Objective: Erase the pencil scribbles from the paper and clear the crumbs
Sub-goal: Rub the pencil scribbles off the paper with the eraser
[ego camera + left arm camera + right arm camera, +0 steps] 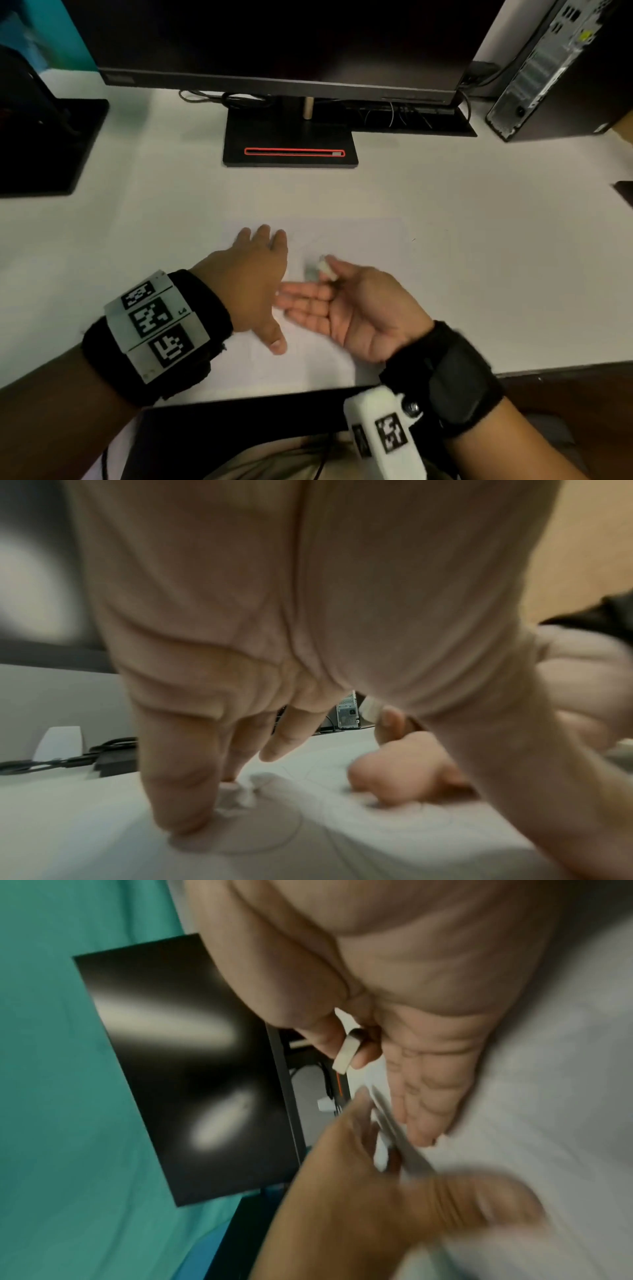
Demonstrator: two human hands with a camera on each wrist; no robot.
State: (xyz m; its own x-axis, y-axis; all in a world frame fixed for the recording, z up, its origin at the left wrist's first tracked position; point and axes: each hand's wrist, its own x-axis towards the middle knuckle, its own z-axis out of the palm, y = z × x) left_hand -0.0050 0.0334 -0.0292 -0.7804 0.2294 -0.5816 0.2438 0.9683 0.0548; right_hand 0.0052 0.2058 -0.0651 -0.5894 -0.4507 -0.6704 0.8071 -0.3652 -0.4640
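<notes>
A white sheet of paper [346, 240] with faint pencil lines [301, 818] lies on the desk in front of me. My left hand [253, 274] lies flat on the paper's left part, fingers straight and spread, fingertips [185, 823] pressing down. My right hand [342, 301] is turned palm up over the paper, its other fingers stretched toward the left hand. Its thumb and forefinger pinch a small white eraser [327, 269], also clear in the right wrist view as the eraser [346, 1053]. Crumbs are too small to make out.
The white desk [479, 257] carries a monitor [274, 41] on a black stand base [291, 144] right behind the paper. A second black base [44, 147] sits far left, a computer tower [548, 68] far right. The desk's front edge [257, 394] runs just below my wrists.
</notes>
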